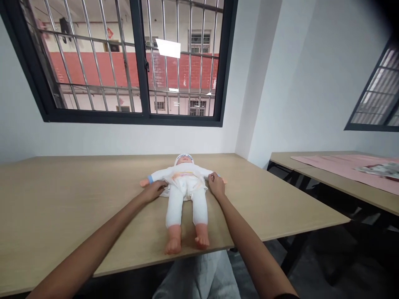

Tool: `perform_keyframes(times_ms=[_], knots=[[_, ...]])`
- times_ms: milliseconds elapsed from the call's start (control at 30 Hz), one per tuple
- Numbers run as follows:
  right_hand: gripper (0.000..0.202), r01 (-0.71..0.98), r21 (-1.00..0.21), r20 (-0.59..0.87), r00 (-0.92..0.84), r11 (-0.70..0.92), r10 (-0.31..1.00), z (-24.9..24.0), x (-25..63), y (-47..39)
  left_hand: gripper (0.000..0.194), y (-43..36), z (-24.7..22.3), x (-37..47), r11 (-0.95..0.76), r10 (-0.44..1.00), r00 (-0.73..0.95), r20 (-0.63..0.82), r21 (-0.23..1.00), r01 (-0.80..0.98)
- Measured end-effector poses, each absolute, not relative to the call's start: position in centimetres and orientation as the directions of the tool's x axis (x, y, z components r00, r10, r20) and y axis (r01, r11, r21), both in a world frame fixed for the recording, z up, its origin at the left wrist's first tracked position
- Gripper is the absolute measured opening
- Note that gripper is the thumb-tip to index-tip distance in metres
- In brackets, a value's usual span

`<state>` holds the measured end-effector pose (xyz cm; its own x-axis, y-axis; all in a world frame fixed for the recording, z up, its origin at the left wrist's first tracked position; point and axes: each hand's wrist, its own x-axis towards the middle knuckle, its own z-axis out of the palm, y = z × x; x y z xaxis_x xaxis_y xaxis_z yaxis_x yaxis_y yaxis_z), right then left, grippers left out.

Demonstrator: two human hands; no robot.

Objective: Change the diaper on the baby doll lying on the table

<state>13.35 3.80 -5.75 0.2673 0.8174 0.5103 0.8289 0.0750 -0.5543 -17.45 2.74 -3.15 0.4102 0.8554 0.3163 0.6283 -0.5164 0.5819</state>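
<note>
A baby doll [187, 199] lies on its back on the wooden table [93, 207], its bare feet towards the near edge. It wears a white top [187, 171], white leggings [174, 207] and a white cap [184, 156] with dark marks. My left hand [155, 190] is at the doll's side on the left, its fingers closed at the hem of the top. On the other side my right hand [216, 185] has its fingers bent together at the edge of the top, near the doll's sleeve. Both hands' fingertips are partly hidden.
A second table [330, 176] at the right carries a pink cloth [327, 164] and a patterned cloth [382, 169]. Behind the first table stand a white wall and a barred window [143, 118]. The near table edge lies just beyond the person's grey trousers [199, 276].
</note>
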Motion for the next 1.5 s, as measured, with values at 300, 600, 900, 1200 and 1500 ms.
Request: perform_keyframes(times_ms=[300, 600, 900, 1200, 1500], knots=[[0.027, 0.829, -0.553, 0.512, 0.263, 0.080, 0.818, -5.8, 13.4, 4.0, 0.020, 3.1, -2.2, -19.0, -0.448, 0.894, 0.303, 0.330, 0.644, 0.620], [0.027, 0.832, -0.549, 0.509, 0.259, 0.078, 0.821, -5.9, 13.5, 4.0, 0.037, 2.7, -1.3, -19.0, -0.115, 0.974, 0.215, 0.065, 0.966, 0.230], [0.027, 0.835, -0.545, 0.511, 0.257, 0.078, 0.820, -5.8, 13.4, 3.9, 0.033, 3.6, -2.0, -19.6, -0.019, 0.977, 0.212, 0.017, 1.000, 0.007], [0.025, 0.839, -0.538, 0.515, 0.249, 0.083, 0.820, -6.0, 13.5, 4.1, 0.023, 4.1, -2.4, -19.9, 0.010, 0.988, 0.155, 0.003, 0.996, -0.087], [0.027, 0.833, -0.547, 0.512, 0.253, 0.084, 0.821, -6.0, 13.5, 4.2, 0.020, 3.8, -2.1, -19.9, 0.032, 0.992, 0.122, -0.018, 0.993, -0.115]])
